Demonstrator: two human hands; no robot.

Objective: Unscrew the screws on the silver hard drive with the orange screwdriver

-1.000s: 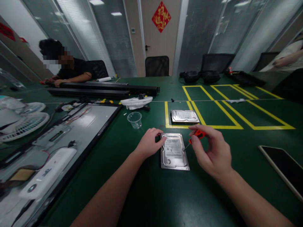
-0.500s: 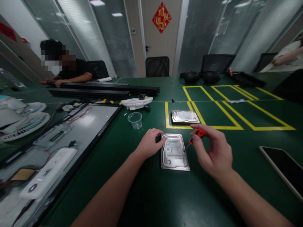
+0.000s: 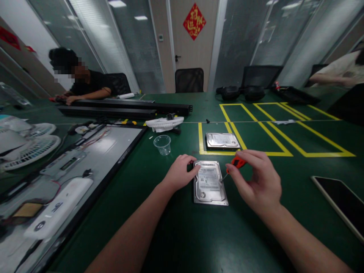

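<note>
A silver hard drive (image 3: 209,189) with a white label lies flat on the green table in front of me. My left hand (image 3: 182,172) grips its upper left edge, with the thumb on the top face and the fingers at the side. In my right hand (image 3: 257,180) is a screwdriver (image 3: 238,162) with a red-orange and black handle, pinched between thumb and fingers. Its thin shaft slants down to the left, and the tip meets the drive's right edge. Whether a screw sits under the tip is too small to tell. Just beyond lies a second hard drive (image 3: 222,140).
A clear plastic cup (image 3: 162,145) stands left of the drives, near a white plastic part (image 3: 165,123). An opened flat panel (image 3: 113,142) covers the left side, with white fan parts (image 3: 31,146) beyond. At right lies a phone (image 3: 341,204). A co-worker (image 3: 91,85) sits across the table.
My right hand's fingers have shifted slightly to the right and the screwdriver handle has turned. Its tip stays at the drive's edge. My left hand and both drives have not moved.
</note>
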